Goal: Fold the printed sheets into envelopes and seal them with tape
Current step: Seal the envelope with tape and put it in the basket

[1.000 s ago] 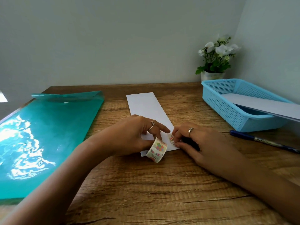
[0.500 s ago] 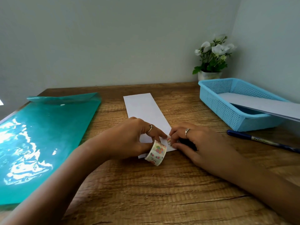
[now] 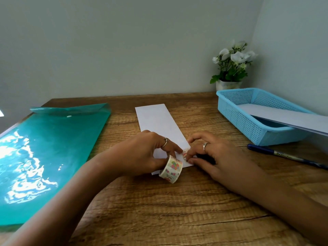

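A long white folded sheet [image 3: 158,123] lies on the wooden table [image 3: 177,210], running away from me. My left hand [image 3: 142,155] grips a patterned roll of tape [image 3: 171,169] at the sheet's near right corner. A short strip of tape [image 3: 184,154] runs from the roll onto the paper. My right hand [image 3: 213,157] has its fingertips pinching and pressing that strip at the sheet's right edge. Something dark lies under my right palm, mostly hidden.
A teal plastic folder [image 3: 44,153] covers the table's left side. At the right stands a blue basket [image 3: 252,118] with a white folded sheet [image 3: 287,119] resting across it. A blue pen [image 3: 287,156] lies in front of it. A white flower pot [image 3: 229,68] stands in the corner.
My hands stayed at the sheet's near right corner. My right fingertips closed in on the tape strip next to my left fingers, and the roll tipped slightly.
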Motion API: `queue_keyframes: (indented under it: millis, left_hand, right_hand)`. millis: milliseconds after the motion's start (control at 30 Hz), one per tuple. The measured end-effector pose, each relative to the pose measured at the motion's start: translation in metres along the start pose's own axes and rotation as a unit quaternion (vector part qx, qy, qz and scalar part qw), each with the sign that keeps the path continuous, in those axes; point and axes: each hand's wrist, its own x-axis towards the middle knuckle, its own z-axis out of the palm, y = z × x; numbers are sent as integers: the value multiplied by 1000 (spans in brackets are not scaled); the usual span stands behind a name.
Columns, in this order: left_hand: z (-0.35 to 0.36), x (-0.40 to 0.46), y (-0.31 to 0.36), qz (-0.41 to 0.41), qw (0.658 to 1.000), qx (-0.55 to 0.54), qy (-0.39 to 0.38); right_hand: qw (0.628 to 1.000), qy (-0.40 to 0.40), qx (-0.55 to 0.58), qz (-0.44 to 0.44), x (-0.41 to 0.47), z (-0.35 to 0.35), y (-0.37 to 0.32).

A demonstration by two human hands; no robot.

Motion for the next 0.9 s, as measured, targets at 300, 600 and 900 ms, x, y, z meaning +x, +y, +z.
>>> queue_keyframes:
  millis: [300,600,900]
  left_hand:
    - [0,0,2,16,1000,-10,-5]
    - [2,-1,0,0,1000,-8,-13]
    - [0,-1,2,-23,999,9,-35]
  right_hand:
    - [998,-7,59,16,4,-6,1]
    - [997,-29,67,21,6,-10,5]
    - [992,-55,107,24,6,-17,9]
